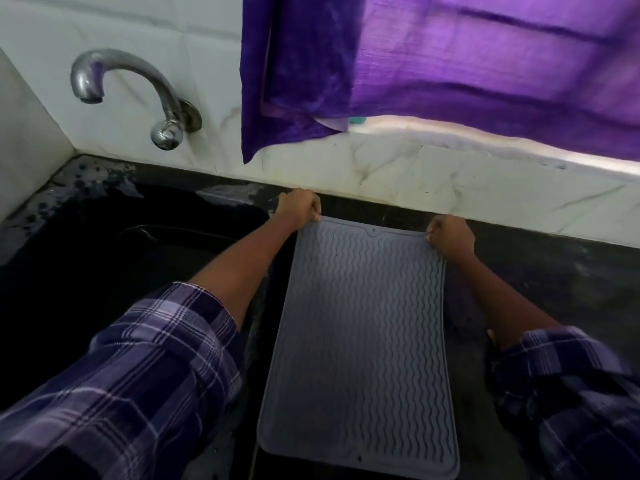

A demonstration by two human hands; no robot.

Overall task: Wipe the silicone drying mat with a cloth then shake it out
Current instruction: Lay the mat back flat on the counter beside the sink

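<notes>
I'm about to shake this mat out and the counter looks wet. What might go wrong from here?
Both hands, left hand and right hand, pinch only the far corners of the mat, so it may slip free. Flapping could flick water onto the purple curtain or hit the tap.

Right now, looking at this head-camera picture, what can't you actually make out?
- Wiping cloth: none in view.
- Sink interior: too dark to see.
- Fingertips of the left hand and right hand: curled over the mat corners.
- Mat's underside: hidden; whether it rests on the counter is unclear.
- Window: covered by the purple curtain.
</notes>
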